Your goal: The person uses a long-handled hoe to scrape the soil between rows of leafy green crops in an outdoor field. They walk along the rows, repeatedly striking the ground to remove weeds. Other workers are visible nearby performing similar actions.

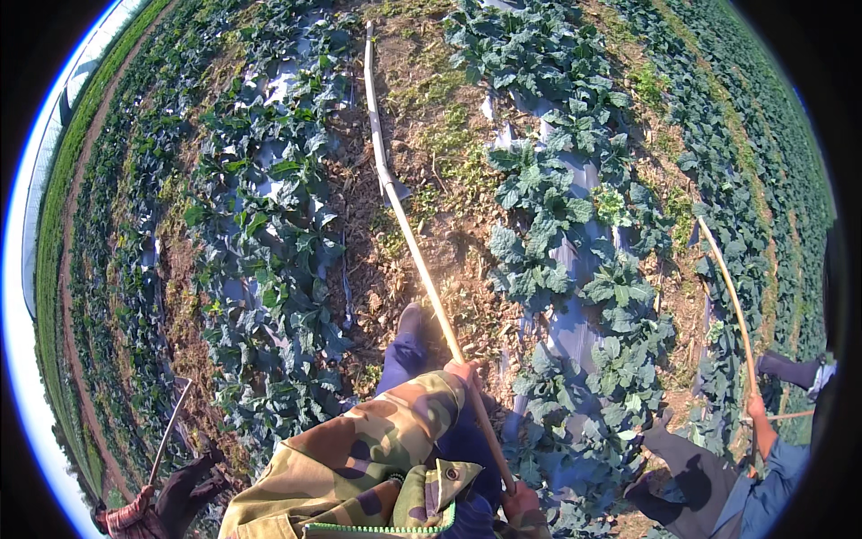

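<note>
A hoe with a long wooden handle [431,286] slants up and left from my body. My left hand [463,372], at the end of a camouflage sleeve, is closed around the middle of the handle. My right hand [520,502] grips its lower end near the bottom edge. The metal hoe blade [397,191] rests at the soil in the furrow, beyond my dark boot [410,319]. From beside the blade, a long greyish pole or pipe [374,108] runs up the picture; whether it joins the hoe I cannot tell.
Leafy kale-like plants [532,185] grow in plastic-mulched beds [572,330] on both sides. Weeds [454,118] grow along the furrow. At lower left, a co-worker [138,505] holds a hoe [170,428]. A blue-sleeved co-worker [781,471] at lower right holds another hoe [731,286].
</note>
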Available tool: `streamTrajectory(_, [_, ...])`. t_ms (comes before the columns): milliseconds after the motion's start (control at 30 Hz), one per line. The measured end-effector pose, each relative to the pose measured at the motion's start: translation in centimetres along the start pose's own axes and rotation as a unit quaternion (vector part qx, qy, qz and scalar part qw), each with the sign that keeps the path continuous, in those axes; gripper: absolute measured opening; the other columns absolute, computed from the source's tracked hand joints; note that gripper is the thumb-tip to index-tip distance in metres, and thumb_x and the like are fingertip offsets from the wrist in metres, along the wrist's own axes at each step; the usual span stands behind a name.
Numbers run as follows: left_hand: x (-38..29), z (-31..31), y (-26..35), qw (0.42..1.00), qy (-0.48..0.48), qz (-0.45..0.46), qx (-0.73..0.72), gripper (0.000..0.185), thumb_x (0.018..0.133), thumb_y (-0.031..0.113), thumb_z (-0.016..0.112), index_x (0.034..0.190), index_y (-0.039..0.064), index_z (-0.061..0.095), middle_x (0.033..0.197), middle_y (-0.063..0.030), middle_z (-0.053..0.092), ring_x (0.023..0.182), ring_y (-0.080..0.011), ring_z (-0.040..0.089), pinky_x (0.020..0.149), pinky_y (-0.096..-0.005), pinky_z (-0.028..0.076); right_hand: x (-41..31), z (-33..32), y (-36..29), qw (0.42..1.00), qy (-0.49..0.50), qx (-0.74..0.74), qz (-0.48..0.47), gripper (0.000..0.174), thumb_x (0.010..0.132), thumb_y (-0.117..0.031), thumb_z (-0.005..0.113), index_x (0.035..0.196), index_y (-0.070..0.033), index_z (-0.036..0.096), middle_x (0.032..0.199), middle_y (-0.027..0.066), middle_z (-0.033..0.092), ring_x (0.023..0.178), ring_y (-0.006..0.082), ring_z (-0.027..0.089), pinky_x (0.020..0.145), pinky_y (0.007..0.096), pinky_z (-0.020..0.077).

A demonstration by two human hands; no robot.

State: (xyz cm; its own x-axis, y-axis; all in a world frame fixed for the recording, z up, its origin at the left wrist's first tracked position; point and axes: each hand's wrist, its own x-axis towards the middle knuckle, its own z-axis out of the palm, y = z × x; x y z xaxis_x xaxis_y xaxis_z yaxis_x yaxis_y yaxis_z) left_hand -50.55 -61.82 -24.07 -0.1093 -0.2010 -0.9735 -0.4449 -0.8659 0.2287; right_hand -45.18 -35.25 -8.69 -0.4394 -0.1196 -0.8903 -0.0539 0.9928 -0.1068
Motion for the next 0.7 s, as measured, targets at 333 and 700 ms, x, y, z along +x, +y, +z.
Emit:
streamTrajectory(333, [4.4,0.0,11.4,0.993,-0.071,0.089,-0.043,0.023,0.079,0.020,0.063,0.070,0.006,0.047,0.048,-0.0049,0.047,0.036,-0.0168,0.045,0.034,-0.0309,0.039,9.7,0.9,-11.2,0.960,0.051,0.273,-0.048,0.037,0.072,-0.029,0.067,0.087,0.002,0.052,0.079,0.0249,0.059,0.081,0.0416,0.058,0.070,0.0463,0.0454])
streamTrajectory(700, [1.6,-0.4,10.6,0.991,-0.081,0.078,0.076,0.023,0.078,0.021,0.065,0.070,0.004,0.052,0.049,-0.0066,0.053,0.039,-0.0164,0.051,0.036,-0.0303,0.042,3.3,-8.0,-16.3,0.896,-0.218,0.375,0.096,0.018,0.074,-0.014,0.067,0.071,-0.007,0.051,0.050,-0.0015,0.042,0.037,0.0075,0.037,0.034,0.0244,0.0288])
